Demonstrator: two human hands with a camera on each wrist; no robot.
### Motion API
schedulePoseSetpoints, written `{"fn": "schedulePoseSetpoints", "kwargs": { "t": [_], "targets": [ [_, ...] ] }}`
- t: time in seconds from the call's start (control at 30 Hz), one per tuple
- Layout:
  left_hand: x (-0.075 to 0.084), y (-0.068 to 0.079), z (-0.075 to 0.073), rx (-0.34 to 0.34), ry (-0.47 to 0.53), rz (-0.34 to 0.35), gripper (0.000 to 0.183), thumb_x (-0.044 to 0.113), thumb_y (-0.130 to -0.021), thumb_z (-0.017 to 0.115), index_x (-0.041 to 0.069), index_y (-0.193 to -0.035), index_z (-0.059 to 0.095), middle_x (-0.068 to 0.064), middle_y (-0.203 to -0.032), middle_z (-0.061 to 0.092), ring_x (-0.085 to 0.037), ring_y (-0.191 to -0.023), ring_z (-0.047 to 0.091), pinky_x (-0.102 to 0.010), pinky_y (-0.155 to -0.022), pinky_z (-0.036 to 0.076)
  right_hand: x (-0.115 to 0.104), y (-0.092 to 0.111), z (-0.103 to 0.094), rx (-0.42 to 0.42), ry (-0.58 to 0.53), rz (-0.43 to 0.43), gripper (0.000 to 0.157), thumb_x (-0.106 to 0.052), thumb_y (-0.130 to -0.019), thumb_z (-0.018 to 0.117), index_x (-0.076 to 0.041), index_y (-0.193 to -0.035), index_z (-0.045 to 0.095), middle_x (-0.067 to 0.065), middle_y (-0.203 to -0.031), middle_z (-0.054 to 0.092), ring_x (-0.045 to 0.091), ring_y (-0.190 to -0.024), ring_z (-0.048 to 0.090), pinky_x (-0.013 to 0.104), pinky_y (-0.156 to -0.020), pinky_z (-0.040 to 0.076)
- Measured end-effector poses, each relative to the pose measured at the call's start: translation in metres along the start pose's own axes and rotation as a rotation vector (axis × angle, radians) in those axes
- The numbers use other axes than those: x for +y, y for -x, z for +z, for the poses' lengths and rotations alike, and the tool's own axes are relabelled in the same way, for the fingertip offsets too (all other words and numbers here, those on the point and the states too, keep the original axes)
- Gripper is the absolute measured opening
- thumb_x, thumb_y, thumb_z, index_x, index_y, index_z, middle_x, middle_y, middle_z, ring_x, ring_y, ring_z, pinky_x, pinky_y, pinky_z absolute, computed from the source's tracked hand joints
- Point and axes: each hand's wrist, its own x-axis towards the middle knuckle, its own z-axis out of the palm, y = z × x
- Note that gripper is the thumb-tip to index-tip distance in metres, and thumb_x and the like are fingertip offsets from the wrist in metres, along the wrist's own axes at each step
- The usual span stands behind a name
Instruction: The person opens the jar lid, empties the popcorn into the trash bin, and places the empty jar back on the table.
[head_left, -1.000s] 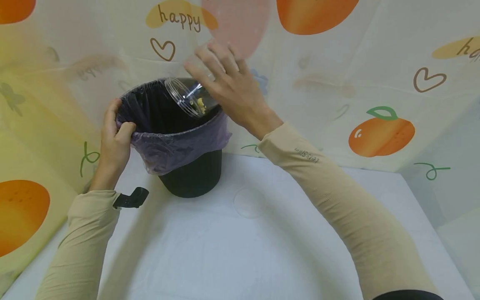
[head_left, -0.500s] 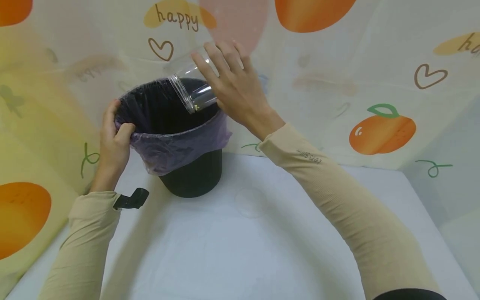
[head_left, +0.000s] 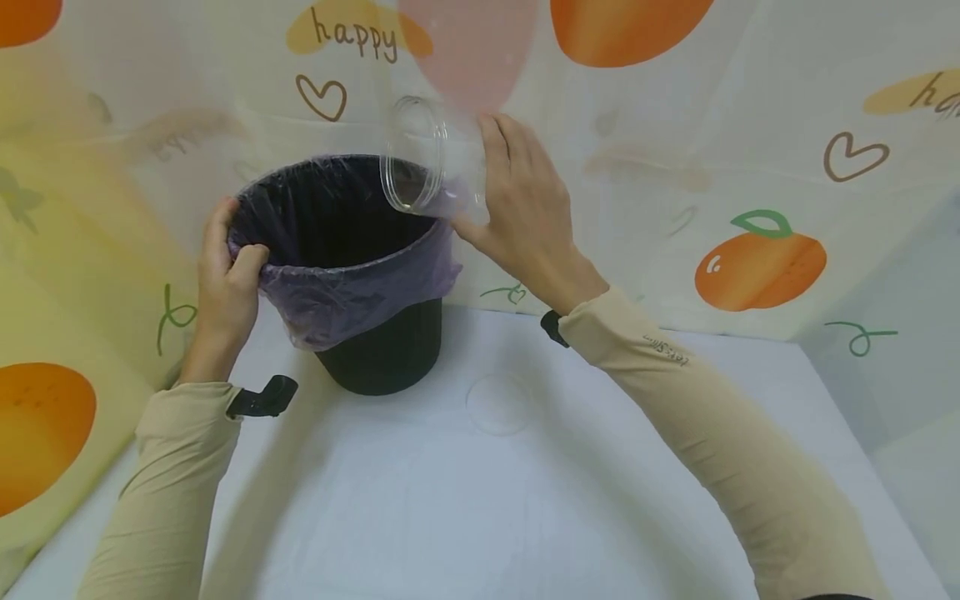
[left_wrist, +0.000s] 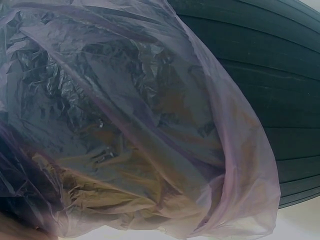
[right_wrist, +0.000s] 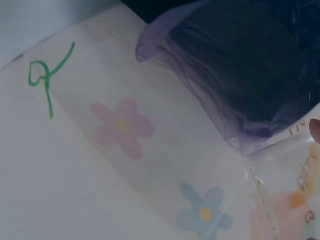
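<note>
A dark bin (head_left: 382, 358) stands tilted on the table, lined with a thin purple bag (head_left: 352, 292) folded over its rim. My left hand (head_left: 228, 287) grips the rim on the left, thumb over the bag's edge. In the left wrist view, the crinkled bag overhang (left_wrist: 125, 115) covers much of the ribbed bin wall (left_wrist: 270, 75). My right hand (head_left: 528, 192) holds a clear jar (head_left: 431, 162) on its side above the bin's right rim, mouth toward the left. No food pieces show in the jar. Its clear wall (right_wrist: 285, 200) appears low in the right wrist view.
A round clear lid (head_left: 498, 404) lies flat on the white table (head_left: 450, 508), right of the bin and in front of it. Behind stands a printed backdrop (head_left: 637, 125) with oranges, hearts and lettering, close to the bin's far side.
The jar has moved right and turned more level, away from over the bin's middle. Yellowish bits seen in it earlier no longer show. My left hand and the bin stay in place.
</note>
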Motion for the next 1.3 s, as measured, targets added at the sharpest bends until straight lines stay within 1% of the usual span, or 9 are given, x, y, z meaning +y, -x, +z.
{"fn": "schedulePoseSetpoints", "kwargs": {
  "t": [0.1,0.23,0.33,0.43,0.6,0.73,0.87,1.07,1.3],
  "targets": [
    [-0.002,0.000,0.000,0.006,0.001,0.006,0.065,0.013,-0.093,0.036,0.006,-0.157,0.023,-0.009,-0.165,0.019,-0.011,-0.151,0.015,-0.021,-0.121,0.011,0.002,0.014,0.002,0.004,-0.055,0.040,0.098,-0.042,-0.073,0.084,0.002,-0.147,0.037,0.015,-0.148,0.046,0.027,-0.138,0.044,0.031,-0.117,0.036],
    [-0.005,-0.001,-0.001,0.014,0.003,0.019,0.065,0.014,-0.094,0.037,0.006,-0.157,0.025,-0.008,-0.165,0.020,-0.008,-0.149,0.017,-0.020,-0.120,0.013,0.005,0.031,0.001,-0.030,-0.112,0.128,0.103,-0.045,-0.072,0.086,-0.002,-0.150,0.035,0.011,-0.152,0.043,0.024,-0.141,0.041,0.039,-0.103,0.051],
    [-0.006,-0.002,-0.002,0.013,0.007,0.025,0.065,0.015,-0.094,0.039,0.006,-0.156,0.025,-0.008,-0.165,0.021,-0.008,-0.148,0.018,-0.020,-0.121,0.013,0.009,0.041,-0.002,-0.063,-0.145,0.193,0.104,-0.047,-0.071,0.086,-0.005,-0.151,0.033,0.008,-0.155,0.040,0.022,-0.142,0.039,0.044,-0.093,0.056],
    [-0.006,-0.001,-0.002,0.002,0.016,0.023,0.065,0.017,-0.095,0.040,0.007,-0.157,0.024,-0.007,-0.165,0.020,-0.008,-0.149,0.017,-0.020,-0.121,0.012,0.013,0.051,-0.006,-0.094,-0.189,0.257,0.105,-0.047,-0.071,0.086,-0.008,-0.152,0.033,0.005,-0.156,0.039,0.022,-0.141,0.041,0.049,-0.089,0.056],
    [-0.006,-0.002,-0.004,-0.022,0.034,0.020,0.065,0.019,-0.098,0.042,0.006,-0.158,0.020,-0.009,-0.166,0.016,-0.009,-0.150,0.015,-0.017,-0.121,0.011,0.021,0.070,-0.010,-0.108,-0.245,0.341,0.106,-0.048,-0.070,0.087,-0.008,-0.152,0.033,0.007,-0.154,0.041,0.023,-0.139,0.043,0.054,-0.085,0.055],
    [-0.006,-0.002,-0.004,-0.032,0.034,0.018,0.066,0.018,-0.098,0.042,0.005,-0.158,0.019,-0.010,-0.166,0.015,-0.009,-0.150,0.014,-0.016,-0.121,0.011,0.029,0.088,-0.012,-0.095,-0.292,0.405,0.106,-0.047,-0.068,0.088,-0.009,-0.151,0.035,0.007,-0.152,0.043,0.025,-0.135,0.047,0.056,-0.090,0.053],
    [-0.005,-0.002,-0.003,-0.032,0.032,0.010,0.066,0.016,-0.097,0.040,0.006,-0.158,0.018,-0.010,-0.167,0.014,-0.008,-0.150,0.013,-0.016,-0.121,0.010,0.038,0.106,-0.013,-0.068,-0.341,0.459,0.105,-0.042,-0.066,0.090,-0.010,-0.149,0.037,0.007,-0.149,0.046,0.027,-0.130,0.051,0.058,-0.092,0.051],
    [-0.003,-0.002,-0.001,-0.006,0.016,0.001,0.065,0.015,-0.095,0.039,0.007,-0.158,0.021,-0.009,-0.166,0.018,-0.008,-0.149,0.016,-0.015,-0.120,0.012,0.049,0.133,-0.011,-0.060,-0.370,0.511,0.102,-0.039,-0.066,0.090,-0.008,-0.148,0.038,0.010,-0.145,0.049,0.030,-0.123,0.052,0.058,-0.093,0.049],
    [-0.001,-0.001,0.000,0.004,0.002,-0.012,0.065,0.013,-0.094,0.038,0.006,-0.157,0.023,-0.008,-0.166,0.019,-0.008,-0.150,0.016,-0.017,-0.121,0.011,0.049,0.166,-0.005,-0.098,-0.387,0.531,0.104,-0.038,-0.067,0.091,-0.004,-0.147,0.035,0.017,-0.140,0.048,0.035,-0.119,0.054,0.058,-0.090,0.050]
  ]
}}
